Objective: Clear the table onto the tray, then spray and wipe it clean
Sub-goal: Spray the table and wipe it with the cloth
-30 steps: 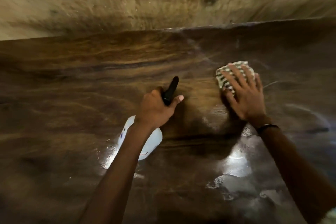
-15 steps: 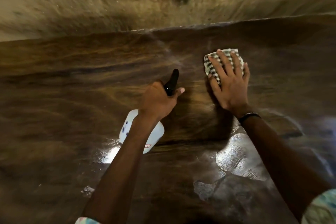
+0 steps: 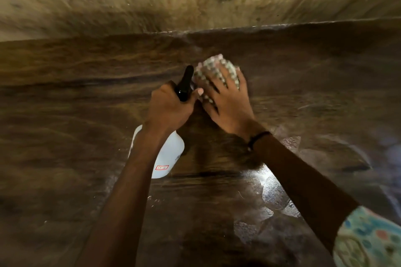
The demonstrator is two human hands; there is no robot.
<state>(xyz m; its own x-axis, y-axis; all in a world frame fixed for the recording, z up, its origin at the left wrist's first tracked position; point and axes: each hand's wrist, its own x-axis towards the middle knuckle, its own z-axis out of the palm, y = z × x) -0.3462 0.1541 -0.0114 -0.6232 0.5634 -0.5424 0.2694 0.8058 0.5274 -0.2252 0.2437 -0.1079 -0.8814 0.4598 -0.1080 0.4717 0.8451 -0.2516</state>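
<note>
Clearing stage judged complete: nothing standing on the visible stretch of the table (image 3: pixel 76 97); tray not in view. Spray-and-wipe stage in progress. Left hand (image 3: pixel 168 109) wrapped round the black trigger head of the spray bottle (image 3: pixel 167 158), white body held just above the table, nozzle aimed toward the far edge. Right hand (image 3: pixel 225 102) laid flat with fingers spread, pressing the checked cloth (image 3: pixel 208 67) onto the table near the far edge, just beside the nozzle. Cloth and fingers blurred, so exact fold not discernible. Wet, glossy patches showing toward the near right part of the table, judged as ground already sprayed or wiped; left half showing no such sheen, judged still to be done. Compared with half a second earlier: cloth and right hand shifted leftward, from well clear of the bottle to almost touching its nozzle; left hand's hold on the bottle unchanged; bottle in much the same place on the table.
</note>
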